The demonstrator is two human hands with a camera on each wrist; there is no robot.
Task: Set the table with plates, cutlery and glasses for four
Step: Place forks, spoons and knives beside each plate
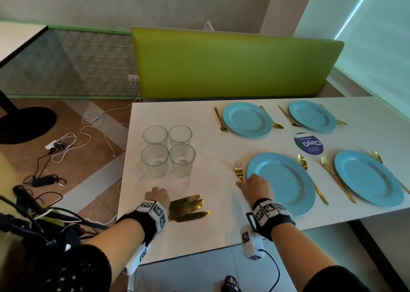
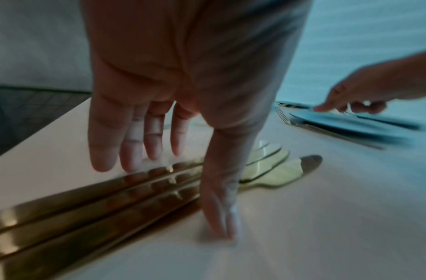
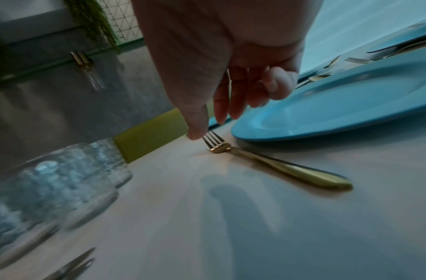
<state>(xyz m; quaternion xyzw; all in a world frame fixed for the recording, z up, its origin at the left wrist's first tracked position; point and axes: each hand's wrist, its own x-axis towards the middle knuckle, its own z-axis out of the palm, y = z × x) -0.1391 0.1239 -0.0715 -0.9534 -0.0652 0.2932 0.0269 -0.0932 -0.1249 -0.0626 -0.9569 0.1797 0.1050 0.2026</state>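
Observation:
Several gold knives [image 1: 188,207] [image 2: 87,200] lie side by side near the front edge of the white table [image 1: 210,231]. My left hand [image 1: 157,197] [image 2: 171,197] hovers over their handles with straight fingers, its thumb on the table beside them. My right hand [image 1: 253,184] [image 3: 208,128] hangs with loose fingers just above a gold fork [image 1: 238,171] [image 3: 279,166]. That fork lies flat on the table, left of the near blue plate [image 1: 286,180] [image 3: 339,109], and is not held. Clear glasses [image 1: 168,150] [image 3: 51,180] stand grouped at the left.
Three more blue plates [image 1: 247,119] [image 1: 312,115] [image 1: 368,178] have gold forks and spoons beside them. A round blue sticker [image 1: 308,143] sits between the plates. A green bench back [image 1: 233,63] runs behind the table. Cables [image 1: 62,145] lie on the floor at left.

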